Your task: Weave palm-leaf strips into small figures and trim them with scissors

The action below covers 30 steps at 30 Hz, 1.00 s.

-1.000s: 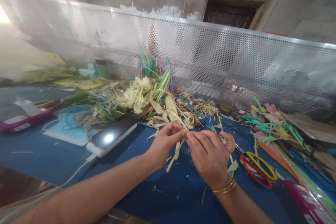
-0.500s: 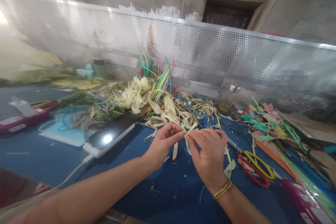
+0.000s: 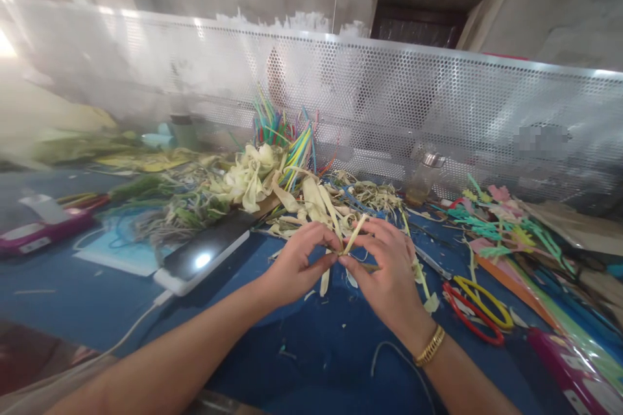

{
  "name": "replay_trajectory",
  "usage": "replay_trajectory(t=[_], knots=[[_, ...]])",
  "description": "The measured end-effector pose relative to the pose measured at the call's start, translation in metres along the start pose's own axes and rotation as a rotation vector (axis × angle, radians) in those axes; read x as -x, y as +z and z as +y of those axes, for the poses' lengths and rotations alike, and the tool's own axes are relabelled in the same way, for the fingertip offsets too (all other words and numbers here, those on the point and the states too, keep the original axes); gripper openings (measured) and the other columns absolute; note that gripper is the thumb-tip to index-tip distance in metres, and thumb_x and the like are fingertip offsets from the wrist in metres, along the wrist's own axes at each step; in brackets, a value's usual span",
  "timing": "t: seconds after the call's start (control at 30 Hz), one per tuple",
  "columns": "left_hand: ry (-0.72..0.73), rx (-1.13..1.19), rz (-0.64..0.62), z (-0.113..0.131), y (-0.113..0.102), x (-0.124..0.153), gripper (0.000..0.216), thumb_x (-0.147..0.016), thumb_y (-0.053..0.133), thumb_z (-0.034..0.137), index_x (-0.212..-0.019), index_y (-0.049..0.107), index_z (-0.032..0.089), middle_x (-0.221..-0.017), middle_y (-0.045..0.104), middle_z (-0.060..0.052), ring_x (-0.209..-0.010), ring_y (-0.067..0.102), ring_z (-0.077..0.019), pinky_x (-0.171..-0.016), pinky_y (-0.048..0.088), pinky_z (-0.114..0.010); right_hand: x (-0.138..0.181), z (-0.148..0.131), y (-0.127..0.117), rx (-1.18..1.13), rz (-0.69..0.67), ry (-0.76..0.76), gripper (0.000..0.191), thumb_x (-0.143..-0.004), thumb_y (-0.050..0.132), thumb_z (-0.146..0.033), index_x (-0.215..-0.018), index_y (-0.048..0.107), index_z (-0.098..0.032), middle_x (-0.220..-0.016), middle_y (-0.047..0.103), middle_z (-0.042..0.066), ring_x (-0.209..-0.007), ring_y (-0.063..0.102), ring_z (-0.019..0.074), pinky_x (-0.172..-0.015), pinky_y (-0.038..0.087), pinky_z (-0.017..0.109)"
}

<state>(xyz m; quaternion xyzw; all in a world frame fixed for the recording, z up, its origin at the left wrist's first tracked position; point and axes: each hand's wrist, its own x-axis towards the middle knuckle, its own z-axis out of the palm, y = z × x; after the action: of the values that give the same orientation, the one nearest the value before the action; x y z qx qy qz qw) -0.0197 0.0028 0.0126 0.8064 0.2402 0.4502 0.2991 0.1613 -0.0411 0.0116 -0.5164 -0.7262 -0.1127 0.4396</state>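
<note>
My left hand (image 3: pixel 302 260) and my right hand (image 3: pixel 388 266) meet above the middle of the blue table. Both are closed in a fingertip pinch on a pale yellow-green corn husk strip (image 3: pixel 357 233). Its free end sticks up slantwise between them; the pinched part is mostly hidden by the fingertips. Just behind my fingers lies a heap of dried husk strips (image 3: pixel 315 200), with a bunch of wide cream husks (image 3: pixel 257 172) at its left. A gold bracelet (image 3: pixel 430 345) circles my right wrist.
Scissors with red and yellow handles (image 3: pixel 479 308) lie right of my right hand. To the left are a phone on a white power bank (image 3: pixel 202 266) and a blue mask (image 3: pixel 117 249). A glass jar (image 3: pixel 424 181) stands behind, before a perforated metal screen (image 3: pixel 389 91). A thin thread (image 3: pixel 402 355) lies in front.
The strip's free end now stands up between my hands. My right hand has turned, with its fingers lifted and spread more and its thumb lower. More of the thread shows in front.
</note>
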Motion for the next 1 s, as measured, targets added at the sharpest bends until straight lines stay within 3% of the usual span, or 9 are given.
replay_trajectory(t=[0.17,0.3,0.47,0.57,0.7,0.83,1.0], knots=[[-0.018,-0.071,-0.012,-0.005,0.001,0.001,0.009,-0.083,0.058,0.021,-0.092,0.054,0.020,-0.093,0.059,-0.005,-0.090,0.056,-0.0184,-0.085,0.041,-0.032,0.002,0.000,0.004,-0.119,-0.174,0.182,0.020,-0.076,0.069,-0.043,-0.086,0.067,-0.025,-0.076,0.070,0.000,-0.075,0.063,0.0204,-0.082,0.038,0.040],[-0.075,-0.060,0.037,-0.007,0.004,0.002,0.013,-0.085,0.057,0.022,-0.096,0.051,0.021,-0.097,0.060,-0.005,-0.093,0.058,-0.0181,-0.087,0.043,-0.034,0.002,-0.001,0.007,-0.259,-0.122,0.261,0.016,-0.076,0.069,-0.039,-0.075,0.067,-0.023,-0.071,0.069,0.001,-0.072,0.062,0.0195,-0.074,0.042,0.033],[0.030,-0.165,0.156,-0.003,0.005,0.001,0.026,-0.080,0.065,0.029,-0.104,0.056,0.021,-0.115,0.056,-0.009,-0.113,0.050,-0.0231,-0.098,0.038,-0.040,0.005,-0.004,0.015,-0.634,-0.014,0.489,0.014,-0.075,0.069,-0.034,-0.070,0.064,-0.021,-0.072,0.065,0.000,-0.070,0.058,0.0157,-0.070,0.044,0.029],[0.038,-0.176,0.146,-0.003,0.007,0.001,0.029,-0.077,0.069,0.033,-0.103,0.063,0.022,-0.109,0.059,-0.008,-0.110,0.051,-0.0233,-0.098,0.038,-0.040,0.008,-0.007,0.022,-0.914,0.027,0.646,0.015,-0.073,0.071,-0.033,-0.074,0.063,-0.020,-0.072,0.063,-0.002,-0.069,0.055,0.0130,-0.068,0.044,0.027],[-0.026,-0.026,0.137,-0.010,0.013,0.001,0.028,-0.073,0.072,0.034,-0.098,0.067,0.022,-0.105,0.063,-0.008,-0.106,0.054,-0.0231,-0.096,0.040,-0.040,0.008,-0.015,0.026,-1.155,0.058,0.758,0.019,-0.069,0.076,-0.030,-0.077,0.063,-0.020,-0.072,0.064,-0.003,-0.069,0.055,0.0110,-0.068,0.045,0.024],[-0.078,0.149,0.146,-0.015,0.020,0.002,0.025,-0.071,0.075,0.034,-0.088,0.069,0.018,-0.103,0.061,-0.008,-0.101,0.055,-0.0219,-0.092,0.042,-0.036,0.007,-0.020,0.024,-1.199,0.056,0.786,0.019,-0.067,0.077,-0.029,-0.074,0.063,-0.019,-0.069,0.064,-0.003,-0.068,0.056,0.0100,-0.067,0.046,0.023],[-0.125,0.126,0.116,-0.012,0.021,0.004,0.026,-0.074,0.071,0.035,-0.096,0.071,0.020,-0.080,0.055,-0.003,-0.079,0.052,-0.0161,-0.072,0.043,-0.028,0.010,-0.017,0.025,-1.138,-0.007,0.744,0.015,-0.073,0.073,-0.033,-0.077,0.067,-0.020,-0.074,0.067,-0.001,-0.072,0.059,0.0118,-0.070,0.047,0.025]])
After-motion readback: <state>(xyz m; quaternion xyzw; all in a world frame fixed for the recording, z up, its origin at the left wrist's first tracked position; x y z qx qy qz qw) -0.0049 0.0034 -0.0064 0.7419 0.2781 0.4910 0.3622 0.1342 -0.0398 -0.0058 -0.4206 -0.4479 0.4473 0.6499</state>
